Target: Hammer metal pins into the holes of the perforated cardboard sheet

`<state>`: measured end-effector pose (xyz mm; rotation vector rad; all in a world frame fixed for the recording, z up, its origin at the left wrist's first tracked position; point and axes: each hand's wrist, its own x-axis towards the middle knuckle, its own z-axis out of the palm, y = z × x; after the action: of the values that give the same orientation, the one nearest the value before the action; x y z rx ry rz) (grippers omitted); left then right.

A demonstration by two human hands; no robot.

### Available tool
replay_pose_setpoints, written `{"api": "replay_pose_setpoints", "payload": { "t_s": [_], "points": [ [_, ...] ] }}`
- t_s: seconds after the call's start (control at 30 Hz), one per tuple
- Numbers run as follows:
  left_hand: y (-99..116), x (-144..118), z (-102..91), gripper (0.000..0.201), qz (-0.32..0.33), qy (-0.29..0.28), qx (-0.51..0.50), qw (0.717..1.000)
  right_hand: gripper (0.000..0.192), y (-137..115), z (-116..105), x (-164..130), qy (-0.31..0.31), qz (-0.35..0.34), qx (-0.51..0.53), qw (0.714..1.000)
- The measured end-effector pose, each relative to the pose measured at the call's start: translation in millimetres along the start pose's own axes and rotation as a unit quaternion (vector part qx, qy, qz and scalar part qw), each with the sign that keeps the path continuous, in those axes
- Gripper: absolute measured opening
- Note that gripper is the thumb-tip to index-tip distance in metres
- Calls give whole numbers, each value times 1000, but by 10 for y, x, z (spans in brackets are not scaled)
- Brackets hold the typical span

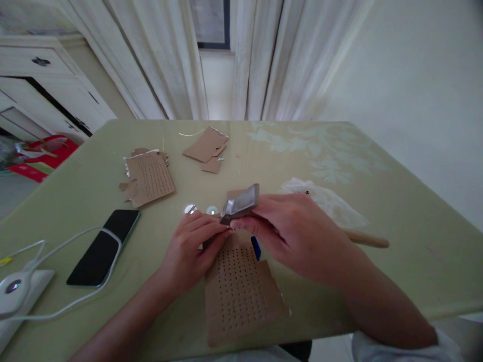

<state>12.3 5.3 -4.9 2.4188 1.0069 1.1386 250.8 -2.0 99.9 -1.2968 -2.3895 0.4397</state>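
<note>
Hands, green table, white curtains

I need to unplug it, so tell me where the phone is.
In the head view, the phone lies face up on the table's left side, under a white cable, left of the left hand.

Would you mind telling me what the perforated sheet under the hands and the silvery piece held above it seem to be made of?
The perforated sheet looks like brown cardboard: matte, with ragged torn edges and rows of punched holes. The silvery piece, pinched between the left hand and the right hand, looks like metal or foil-faced material, given its grey reflective sheen; which one is unclear.
</note>
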Motion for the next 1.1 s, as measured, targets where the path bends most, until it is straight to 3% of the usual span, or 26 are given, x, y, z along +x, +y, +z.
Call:
{"api": "replay_pose_setpoints", "payload": {
  "t_s": [0.1,0.23,0.4,0.57,0.77,0.97,1.1],
  "points": [
    [-11,-14,10,10,6,8,2,1000,27,22,-5,-14,17,-13,6,1000],
    [-19,-22,14,14,-1,-7,6,1000,28,28,15,-10,-54,2,-27,998],
    [-30,-41,8,12,-3,-12,13,1000,20,-7,10,-12,1,-13,17,1000],
    [-44,-53,3,15,-15,-29,6,999,28,-25,12,4,-83,20,-29,996],
    [-20,-53,12,10,-54,-18,-26,998,18,29,-24,1,27,-9,40,999],
    [18,-55,-22,16,-107,-51,-46,992,23,7,51,64,-120,19,-28,992],
    [15,-50,-21,25,-112,-51,-43,991,27,22,42,72,-71,7,0,997]
  ]
}}
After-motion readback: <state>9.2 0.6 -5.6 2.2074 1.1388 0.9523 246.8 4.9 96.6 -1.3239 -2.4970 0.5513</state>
